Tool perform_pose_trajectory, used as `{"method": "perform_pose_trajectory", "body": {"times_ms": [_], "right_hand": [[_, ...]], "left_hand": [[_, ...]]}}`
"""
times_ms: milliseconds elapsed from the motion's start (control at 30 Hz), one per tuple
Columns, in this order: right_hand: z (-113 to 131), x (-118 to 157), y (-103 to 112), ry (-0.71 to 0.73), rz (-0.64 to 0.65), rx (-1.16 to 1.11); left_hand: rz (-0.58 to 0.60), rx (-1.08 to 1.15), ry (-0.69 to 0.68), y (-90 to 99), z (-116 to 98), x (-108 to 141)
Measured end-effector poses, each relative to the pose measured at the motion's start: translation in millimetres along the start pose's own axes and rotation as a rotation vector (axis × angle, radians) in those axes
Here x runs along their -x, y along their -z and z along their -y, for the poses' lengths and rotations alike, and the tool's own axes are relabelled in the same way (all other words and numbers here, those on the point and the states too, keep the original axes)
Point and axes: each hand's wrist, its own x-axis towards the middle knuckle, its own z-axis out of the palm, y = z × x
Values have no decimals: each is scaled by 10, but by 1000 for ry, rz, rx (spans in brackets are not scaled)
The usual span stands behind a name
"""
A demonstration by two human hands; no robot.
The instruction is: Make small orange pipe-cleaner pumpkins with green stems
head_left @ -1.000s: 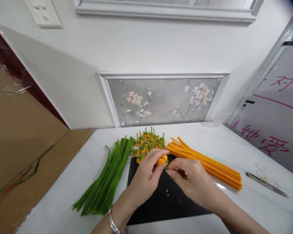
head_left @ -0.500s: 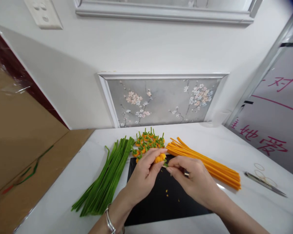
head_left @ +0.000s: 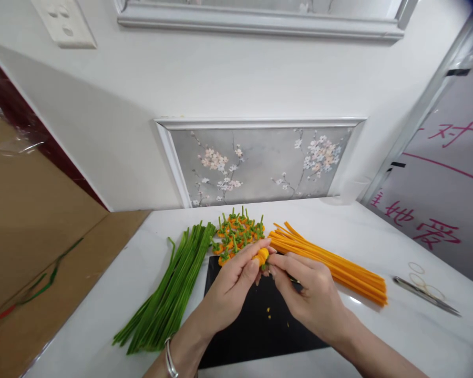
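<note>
My left hand [head_left: 238, 273] is closed round a small orange pumpkin-like piece of fuzzy pipe cleaner [head_left: 262, 255], held above a black mat [head_left: 256, 325]. The fingertips of my right hand [head_left: 305, 281] are pinched at the piece's right side, where a bit of green shows; most of that green part is hidden behind the fingers. Just behind my left hand stands a cluster of finished-looking orange pieces with green tops and stems [head_left: 236, 231].
Green pipe cleaners [head_left: 169, 294] lie bundled on the left, orange pipe cleaners [head_left: 331, 260] on the right. Farther right are silver tweezers or scissors [head_left: 425, 296] and thin rubber bands [head_left: 417, 268]. A cardboard surface [head_left: 63, 294] borders the white table. Orange scraps dot the mat.
The orange piece has turned and tilted in my left fingers. My right fingers have moved closer against it, and the green part is now more hidden. The view has shifted slightly.
</note>
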Motion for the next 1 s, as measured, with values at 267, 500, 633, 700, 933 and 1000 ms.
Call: {"method": "perform_pose_trajectory", "body": {"times_ms": [267,500,633,700,933,1000], "right_hand": [[-113,-42,-12,-120,-94,-303],[-295,40,-135,-209,-54,-474],[-276,21,-143,-194,-9,-501],[-256,1,-133,-155,3,-494],[-281,-46,-85,-37,7,-317],[-283,-67,-29,17,8,-263]], "left_hand": [[-90,-11,-128,27,-144,25],[-165,-94,-178,-52,-149,46],[-174,-234,-253,-58,-161,66],[-177,-312,-292,-56,-165,70],[-204,-444,-399,-45,-147,50],[-209,-439,-400,-39,-132,47]]}}
